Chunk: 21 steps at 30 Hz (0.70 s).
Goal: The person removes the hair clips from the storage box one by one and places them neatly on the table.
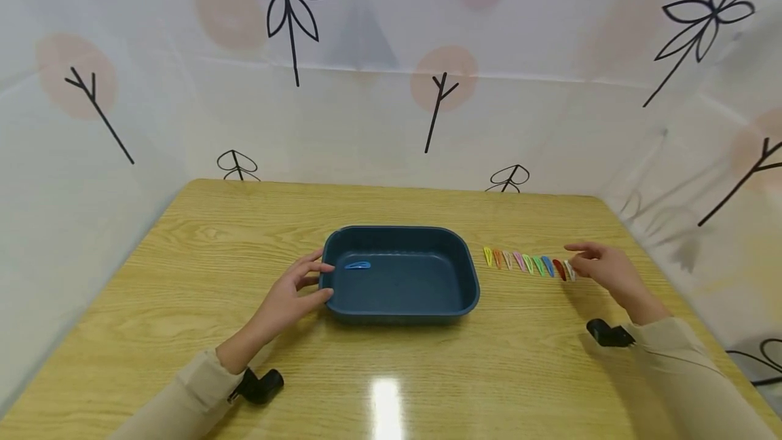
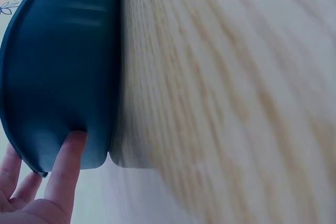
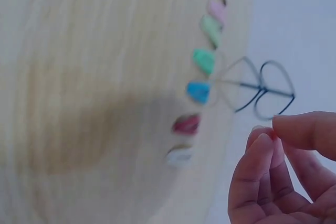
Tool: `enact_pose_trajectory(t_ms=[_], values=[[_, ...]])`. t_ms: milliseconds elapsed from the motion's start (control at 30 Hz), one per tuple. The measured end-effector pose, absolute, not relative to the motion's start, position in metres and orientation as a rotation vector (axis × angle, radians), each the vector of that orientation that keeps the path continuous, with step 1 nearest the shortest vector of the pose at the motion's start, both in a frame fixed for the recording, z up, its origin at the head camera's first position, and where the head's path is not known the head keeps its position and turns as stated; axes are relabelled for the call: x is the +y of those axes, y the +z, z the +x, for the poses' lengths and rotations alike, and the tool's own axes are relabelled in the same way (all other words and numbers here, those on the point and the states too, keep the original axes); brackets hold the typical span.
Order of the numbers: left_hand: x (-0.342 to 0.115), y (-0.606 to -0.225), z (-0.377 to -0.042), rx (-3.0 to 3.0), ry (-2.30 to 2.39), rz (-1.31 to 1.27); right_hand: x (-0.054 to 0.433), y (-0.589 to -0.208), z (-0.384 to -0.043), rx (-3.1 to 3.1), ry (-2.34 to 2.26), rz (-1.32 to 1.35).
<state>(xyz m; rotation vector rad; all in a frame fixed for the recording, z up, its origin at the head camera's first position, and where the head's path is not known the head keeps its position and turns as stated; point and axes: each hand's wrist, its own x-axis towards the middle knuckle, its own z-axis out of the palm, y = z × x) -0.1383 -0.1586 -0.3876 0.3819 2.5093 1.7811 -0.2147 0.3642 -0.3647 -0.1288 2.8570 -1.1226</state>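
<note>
My left hand (image 1: 290, 297) holds the left end of a dark blue plastic basin (image 1: 400, 314). In the left wrist view, one digit presses the basin's outer wall (image 2: 63, 77), while other fingers lie by its rim. Inside the basin, near its left wall, lies a blue snap hair clip (image 1: 358, 265). My right hand (image 1: 611, 277) hovers at the right end of a row of hair clips, nearest the white clip (image 1: 570, 270) and the red clip (image 1: 559, 269). Its fingers are loosely bent, with nothing visible between them; in the right wrist view the white clip (image 3: 180, 156) lies apart from the fingertips.
Left of the red clip, the row continues with a blue clip (image 1: 548, 266), green ones, a pink one (image 1: 519, 261), a beige one, an orange one and a yellow one (image 1: 487, 257). All lie on the wooden table (image 1: 201, 257). A patterned cloth (image 1: 379, 121) hangs behind.
</note>
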Motion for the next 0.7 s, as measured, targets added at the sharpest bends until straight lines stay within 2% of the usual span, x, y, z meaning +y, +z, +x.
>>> enact_pose_trajectory(t_ms=[700], values=[[-0.159, -0.389, -0.137, 2.517, 1.784, 0.368, 0.287, -0.319, -0.21, 2.825, -1.191, -0.332]])
